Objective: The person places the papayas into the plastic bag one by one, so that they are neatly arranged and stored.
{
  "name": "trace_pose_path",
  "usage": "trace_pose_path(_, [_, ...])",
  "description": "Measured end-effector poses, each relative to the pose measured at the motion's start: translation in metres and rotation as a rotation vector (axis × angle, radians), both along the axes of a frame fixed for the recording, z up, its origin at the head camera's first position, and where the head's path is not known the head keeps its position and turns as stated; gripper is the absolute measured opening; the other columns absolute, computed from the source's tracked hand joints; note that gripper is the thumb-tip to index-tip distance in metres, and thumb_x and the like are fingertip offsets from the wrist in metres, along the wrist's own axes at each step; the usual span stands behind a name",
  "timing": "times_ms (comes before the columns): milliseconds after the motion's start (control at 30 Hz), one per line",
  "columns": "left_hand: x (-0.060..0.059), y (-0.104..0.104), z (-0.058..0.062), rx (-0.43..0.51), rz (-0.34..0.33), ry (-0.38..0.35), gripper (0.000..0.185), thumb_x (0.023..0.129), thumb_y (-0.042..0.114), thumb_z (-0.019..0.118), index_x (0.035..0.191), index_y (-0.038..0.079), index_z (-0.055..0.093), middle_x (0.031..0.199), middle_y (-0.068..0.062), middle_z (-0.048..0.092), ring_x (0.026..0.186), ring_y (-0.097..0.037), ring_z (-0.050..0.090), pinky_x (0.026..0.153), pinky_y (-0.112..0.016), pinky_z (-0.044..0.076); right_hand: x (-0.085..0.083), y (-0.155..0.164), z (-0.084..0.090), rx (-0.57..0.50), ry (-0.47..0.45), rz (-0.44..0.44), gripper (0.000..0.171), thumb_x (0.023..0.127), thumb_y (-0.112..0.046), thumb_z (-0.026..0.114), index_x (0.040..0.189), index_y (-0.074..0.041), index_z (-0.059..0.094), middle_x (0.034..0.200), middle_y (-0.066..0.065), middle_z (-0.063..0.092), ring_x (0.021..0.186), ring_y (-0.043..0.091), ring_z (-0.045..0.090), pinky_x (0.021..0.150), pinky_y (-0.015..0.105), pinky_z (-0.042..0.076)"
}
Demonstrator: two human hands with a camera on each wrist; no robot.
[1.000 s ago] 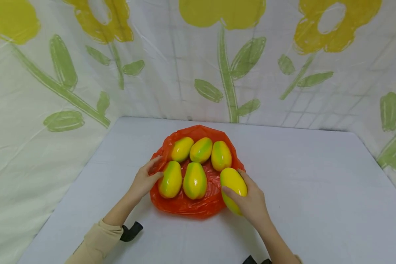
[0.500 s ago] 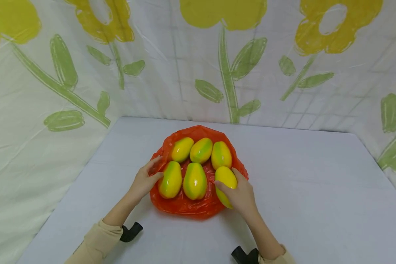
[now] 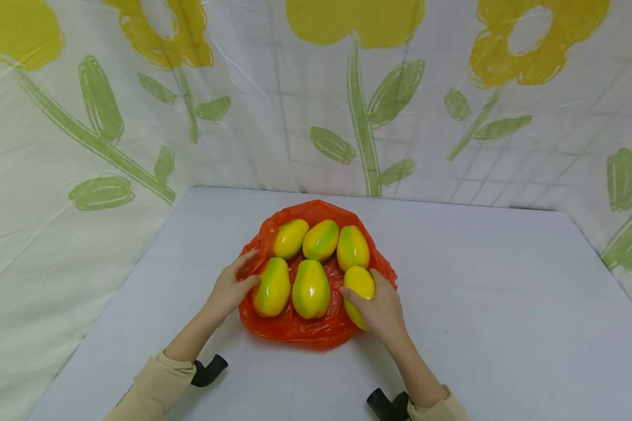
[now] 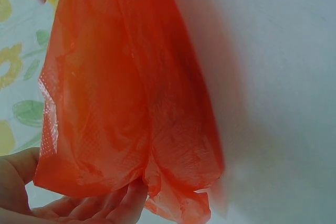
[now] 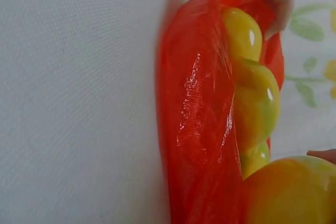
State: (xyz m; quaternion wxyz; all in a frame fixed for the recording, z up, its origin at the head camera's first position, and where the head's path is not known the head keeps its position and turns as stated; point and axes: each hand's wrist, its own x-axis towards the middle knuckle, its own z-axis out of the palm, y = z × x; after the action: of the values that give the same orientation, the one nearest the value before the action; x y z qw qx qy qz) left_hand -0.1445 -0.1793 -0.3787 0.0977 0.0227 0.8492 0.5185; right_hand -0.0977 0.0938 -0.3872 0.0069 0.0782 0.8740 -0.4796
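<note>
A red plastic bag (image 3: 316,337) lies spread open on the table with several glossy yellow-green papayas (image 3: 311,289) inside. My right hand (image 3: 383,309) grips another papaya (image 3: 359,283) at the bag's right side, thumb on its left. The right wrist view shows that held papaya (image 5: 294,192) large, close to the bag's wall (image 5: 194,119). At the opposite side, my left hand (image 3: 229,289) holds the bag's edge, its thumb near the front-left papaya (image 3: 271,287). In the left wrist view the fingers (image 4: 126,205) lie under the red plastic (image 4: 105,103); the papayas behind it are mostly hidden.
A white-covered table (image 3: 484,292) extends on both sides of the bag. Behind it hangs a white curtain (image 3: 253,134) printed with yellow flowers. Black curved mounts (image 3: 209,371) sit at both wrists, near the rolled beige sleeves.
My right hand has carried its papaya left and slightly inward, over the bag's right part; in the last half second it shifts only a little. The left hand stays in place.
</note>
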Motion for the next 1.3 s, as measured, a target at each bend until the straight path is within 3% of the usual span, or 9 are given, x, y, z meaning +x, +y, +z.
trace_pose_path(200, [0.0, 0.0, -0.001, 0.001, 0.001, -0.002, 0.056, 0.095, 0.006, 0.048, 0.149, 0.003, 0.035, 0.147, -0.025, 0.039, 0.135, -0.041, 0.036, 0.107, -0.053, 0.035, -0.004, -0.002, -0.002, 0.001, 0.009, -0.006, 0.062, 0.086, -0.031, 0.07, 0.131, 0.004, 0.047, 0.115, 0.015, 0.058, 0.099, 0.028, 0.056, 0.079, 0.043, 0.056])
trace_pose_path(700, [0.0, 0.0, -0.001, 0.006, 0.01, -0.003, 0.055, 0.095, 0.007, 0.049, 0.149, 0.003, 0.036, 0.146, -0.025, 0.04, 0.134, -0.041, 0.037, 0.108, -0.054, 0.035, -0.012, -0.018, -0.006, 0.003, 0.023, -0.022, 0.076, 0.088, -0.028, 0.068, 0.146, 0.005, 0.03, 0.14, 0.021, 0.043, 0.119, 0.033, 0.047, 0.09, 0.049, 0.052])
trace_pose_path(1300, [0.0, 0.0, 0.0, 0.002, 0.01, 0.004, 0.054, 0.095, 0.007, 0.049, 0.148, 0.005, 0.037, 0.148, -0.024, 0.039, 0.136, -0.04, 0.034, 0.11, -0.055, 0.03, -0.018, -0.024, -0.018, 0.049, 0.065, 0.008, 0.082, 0.088, -0.033, 0.069, 0.148, 0.005, 0.027, 0.147, 0.024, 0.036, 0.129, 0.038, 0.041, 0.101, 0.055, 0.043])
